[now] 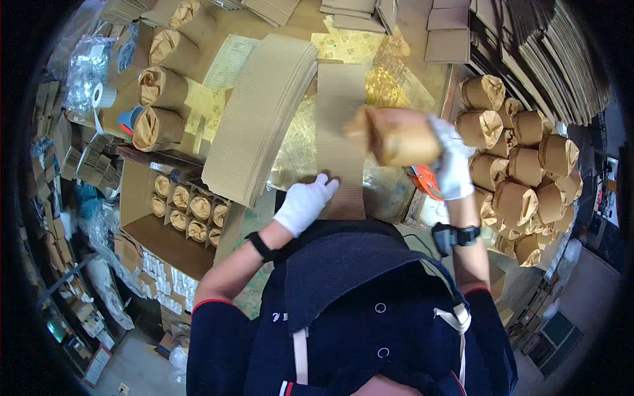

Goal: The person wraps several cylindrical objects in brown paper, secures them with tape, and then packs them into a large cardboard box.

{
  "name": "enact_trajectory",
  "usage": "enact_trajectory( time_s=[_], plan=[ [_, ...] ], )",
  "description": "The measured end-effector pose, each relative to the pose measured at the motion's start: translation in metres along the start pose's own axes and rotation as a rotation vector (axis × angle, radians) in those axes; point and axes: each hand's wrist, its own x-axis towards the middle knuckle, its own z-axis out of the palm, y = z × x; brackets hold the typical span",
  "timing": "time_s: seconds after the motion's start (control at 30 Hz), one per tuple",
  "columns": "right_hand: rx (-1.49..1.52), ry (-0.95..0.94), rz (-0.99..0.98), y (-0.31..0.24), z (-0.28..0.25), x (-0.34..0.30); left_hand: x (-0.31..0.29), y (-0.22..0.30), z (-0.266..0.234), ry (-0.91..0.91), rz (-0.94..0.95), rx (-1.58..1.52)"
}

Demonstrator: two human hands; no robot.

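A single corrugated cardboard strip (340, 99) lies lengthwise on the table in front of me. My left hand (305, 206), in a white glove, rests at the strip's left edge near its close end, its fingers stretched out. Above the table to the right, my right hand (454, 168), also gloved, grips a brown paper-wrapped bundle (401, 137). The bundle is held sideways and blurred by motion, its crumpled paper end pointing left. Left of the single strip lies a thick stack of corrugated strips (261, 112).
Wrapped bundles (520, 165) are piled at the right, and several more (162, 86) line the table's left side. An open carton (142, 224) holding bundles stands lower left. Flat cardboard (551, 59) is stacked far right. An orange tool (424, 181) lies beside my right hand.
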Motion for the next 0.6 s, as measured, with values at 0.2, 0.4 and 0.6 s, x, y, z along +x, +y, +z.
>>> enact_trajectory(
  time_s=[0.2, 0.4, 0.6],
  plan=[
    [0.215, -0.231, 0.346, 0.095, 0.069, 0.014, -0.021, -0.023, 0.031, 0.363, 0.172, -0.017],
    [-0.929, 0.026, -0.323, 0.060, 0.082, 0.056, 0.047, -0.043, -0.033, 0.778, 0.126, -0.344],
    [0.353, -0.376, 0.383, 0.045, 0.110, 0.091, 0.129, -0.063, 0.003, 0.954, -0.334, -1.499]
  ],
)
